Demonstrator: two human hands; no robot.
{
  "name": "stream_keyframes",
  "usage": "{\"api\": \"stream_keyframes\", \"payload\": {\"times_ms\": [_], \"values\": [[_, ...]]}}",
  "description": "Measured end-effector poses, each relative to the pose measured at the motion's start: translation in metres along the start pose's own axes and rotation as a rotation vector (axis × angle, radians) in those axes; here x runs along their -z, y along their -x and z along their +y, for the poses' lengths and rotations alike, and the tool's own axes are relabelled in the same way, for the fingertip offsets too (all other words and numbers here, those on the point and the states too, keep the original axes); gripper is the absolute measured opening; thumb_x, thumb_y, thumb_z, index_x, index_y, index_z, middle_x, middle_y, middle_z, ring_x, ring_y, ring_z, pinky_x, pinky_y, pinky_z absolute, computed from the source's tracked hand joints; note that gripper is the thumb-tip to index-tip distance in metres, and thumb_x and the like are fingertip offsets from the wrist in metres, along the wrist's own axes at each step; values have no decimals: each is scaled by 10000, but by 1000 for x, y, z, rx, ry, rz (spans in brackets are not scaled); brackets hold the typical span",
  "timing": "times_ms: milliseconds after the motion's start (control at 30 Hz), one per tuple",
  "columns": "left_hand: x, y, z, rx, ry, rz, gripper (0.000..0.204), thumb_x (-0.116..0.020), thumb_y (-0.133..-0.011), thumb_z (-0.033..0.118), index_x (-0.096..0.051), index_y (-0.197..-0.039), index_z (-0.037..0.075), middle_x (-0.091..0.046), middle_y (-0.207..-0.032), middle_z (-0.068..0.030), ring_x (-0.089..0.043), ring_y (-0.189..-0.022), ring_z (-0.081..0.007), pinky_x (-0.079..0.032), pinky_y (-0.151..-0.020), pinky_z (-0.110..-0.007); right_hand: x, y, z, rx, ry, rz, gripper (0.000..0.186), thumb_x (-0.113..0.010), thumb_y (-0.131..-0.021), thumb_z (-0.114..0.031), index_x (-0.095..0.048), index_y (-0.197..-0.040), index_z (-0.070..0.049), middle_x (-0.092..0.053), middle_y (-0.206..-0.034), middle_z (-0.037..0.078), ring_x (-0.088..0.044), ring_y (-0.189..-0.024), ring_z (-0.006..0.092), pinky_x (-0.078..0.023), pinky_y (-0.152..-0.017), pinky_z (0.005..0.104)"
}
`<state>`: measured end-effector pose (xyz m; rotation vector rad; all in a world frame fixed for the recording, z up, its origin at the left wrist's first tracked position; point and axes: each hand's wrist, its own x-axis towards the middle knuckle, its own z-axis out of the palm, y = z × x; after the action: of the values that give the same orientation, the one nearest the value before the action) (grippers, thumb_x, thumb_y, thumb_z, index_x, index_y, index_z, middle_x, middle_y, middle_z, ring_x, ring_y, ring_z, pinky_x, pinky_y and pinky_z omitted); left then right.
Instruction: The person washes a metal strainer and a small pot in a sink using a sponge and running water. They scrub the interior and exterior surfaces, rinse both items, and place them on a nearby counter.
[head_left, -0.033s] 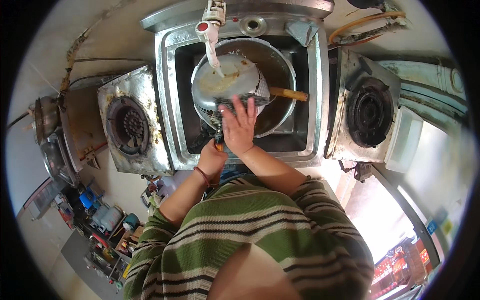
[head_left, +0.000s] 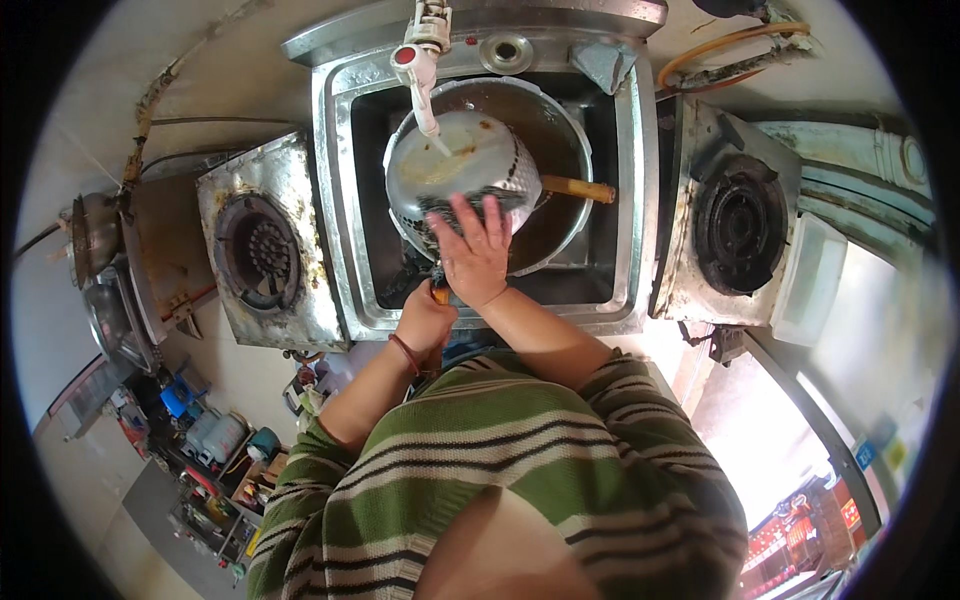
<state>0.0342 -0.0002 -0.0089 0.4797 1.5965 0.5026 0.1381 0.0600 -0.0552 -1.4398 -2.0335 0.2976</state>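
A shiny metal pan (head_left: 430, 165) with a hammered-looking side is tilted bottom up over a large metal basin (head_left: 575, 150). Its short orange-brown handle (head_left: 441, 294) is in my left hand (head_left: 425, 320), fingers wrapped round it. Across the pan's near side lies my right hand (head_left: 476, 255), fingers stretched out and spread. Under those fingers is a dark, blurred patch; I cannot tell whether it is a scouring pad or the pan's surface. From a white tap (head_left: 420, 85), water runs onto the pan's bottom. A wooden handle (head_left: 580, 189) sticks out over the basin's right side.
The basin stands in a steel sink (head_left: 634, 200). Gas burners flank it, one on the left (head_left: 258, 250) and one on the right (head_left: 740, 225). A grey-blue cloth or pad (head_left: 604, 66) lies at the back right corner, beside a round metal drain fitting (head_left: 506, 53).
My right hand has shifted slightly to the left on the pan. My left hand keeps its hold on the handle.
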Motion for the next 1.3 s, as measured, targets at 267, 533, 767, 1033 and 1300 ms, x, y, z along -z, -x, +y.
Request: {"api": "stream_keyframes", "payload": {"times_ms": [267,533,767,1033,1300], "values": [[13,26,22,122,183,-184,296,-542,-762,-68,-369,-990,6,-415,-495,-42,-410,-320,-139,-318,-312,-270,10,-65,67,-73,-410,56,378,-453,-847,-187,-524,-1218,-192,-504,-1255,114,-465,-1167,282,-364,-976,403],[25,23,15,57,-72,-132,234,-538,-738,-40,-377,-891,34,-434,-550,-45,-441,-348,-146,-333,-308,-284,14,-106,101,-388,-923,-286,369,-307,-951,-221,-507,-1221,-70,-489,-1266,111,-454,-1175,221,-340,-992,314],[26,17,14,66,-361,-4,213,-535,-721,-3,-423,-901,-1,-502,-595,-112,-502,-398,-218,-380,-346,-330,29,-62,18,188,-155,-348,377,-567,-789,-242,-565,-1162,-188,-448,-1321,37,-357,-1264,302,-282,-1020,526],[43,22,-3,-154,-708,149,160,-543,-722,76,-480,-836,-18,-557,-701,-283,-546,-736,-463,-426,-626,-495,-21,-101,98,-53,-325,-454,415,-372,-902,-313,-464,-1289,-194,-459,-1319,117,-420,-1228,273,-357,-1000,371],[78,28,-14,-218,-1051,215,134,-514,-793,113,-467,-886,29,-590,-705,-249,-568,-690,-438,-440,-628,-527,20,-72,128,-391,-396,-164,305,-561,-680,5,-640,-955,-100,-557,-1070,112,-526,-1041,283,-423,-906,341]]}}
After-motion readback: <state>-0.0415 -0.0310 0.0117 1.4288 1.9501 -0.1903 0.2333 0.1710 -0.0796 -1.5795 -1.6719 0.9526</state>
